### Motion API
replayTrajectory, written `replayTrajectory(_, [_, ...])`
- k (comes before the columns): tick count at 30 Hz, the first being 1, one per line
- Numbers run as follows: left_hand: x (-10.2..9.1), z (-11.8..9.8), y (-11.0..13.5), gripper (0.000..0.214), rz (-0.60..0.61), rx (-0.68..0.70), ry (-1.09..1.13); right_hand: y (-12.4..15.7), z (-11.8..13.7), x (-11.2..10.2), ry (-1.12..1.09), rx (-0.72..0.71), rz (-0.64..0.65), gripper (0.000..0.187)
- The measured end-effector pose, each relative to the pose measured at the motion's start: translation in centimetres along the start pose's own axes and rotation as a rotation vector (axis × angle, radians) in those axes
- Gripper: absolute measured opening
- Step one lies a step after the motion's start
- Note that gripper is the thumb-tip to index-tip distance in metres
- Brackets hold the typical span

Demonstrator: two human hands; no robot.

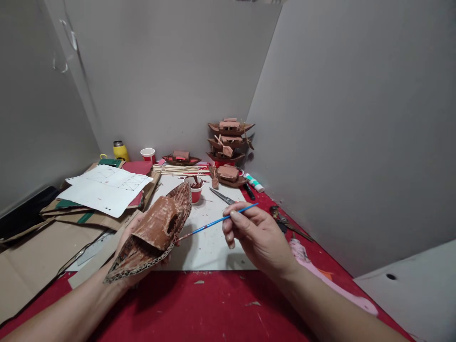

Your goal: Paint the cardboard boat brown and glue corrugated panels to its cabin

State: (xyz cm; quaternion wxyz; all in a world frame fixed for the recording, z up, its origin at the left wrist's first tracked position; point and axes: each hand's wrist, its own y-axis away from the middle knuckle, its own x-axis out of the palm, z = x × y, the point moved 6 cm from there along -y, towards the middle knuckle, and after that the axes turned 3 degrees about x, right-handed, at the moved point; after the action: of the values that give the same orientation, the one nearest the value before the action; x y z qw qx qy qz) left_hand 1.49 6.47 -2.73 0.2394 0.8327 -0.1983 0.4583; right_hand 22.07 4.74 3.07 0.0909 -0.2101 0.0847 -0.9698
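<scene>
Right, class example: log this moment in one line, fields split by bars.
left hand: holding model boat | right hand: holding blue paintbrush, tip near boat's edge | beyond boat: red cup

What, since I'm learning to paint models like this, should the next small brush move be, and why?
I'd probably draw the paintbrush in the right hand lightly along the near rim of the cardboard boat: the brown-stained tip is at or very near that edge, where the exposed corrugations look unevenly coated.
</scene>
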Motion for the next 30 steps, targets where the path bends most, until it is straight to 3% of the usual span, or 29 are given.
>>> replayTrajectory(9, [0.2,0.1,0.4,0.036,-0.014,-0.031,-0.038,0.5,-1.4,1.2,-0.051,0.106,0.036,0.020])
replayTrajectory(17, [-0.2,0.1,0.3,0.035,-0.035,-0.033,-0.033,-0.3,-0.4,-0.1,-0.001,-0.006,-0.023,0.018])
replayTrajectory(23, [-0.2,-0.2,0.7,0.032,-0.134,-0.026,-0.011,-0.1,-1.1,0.7,-0.006,0.062,0.044,0.018])
replayTrajectory(30, [0.5,-0.2,0.7,0.035,-0.051,-0.012,-0.043,-0.5,-0.8,0.0,-0.015,0.055,-0.001,0.020])
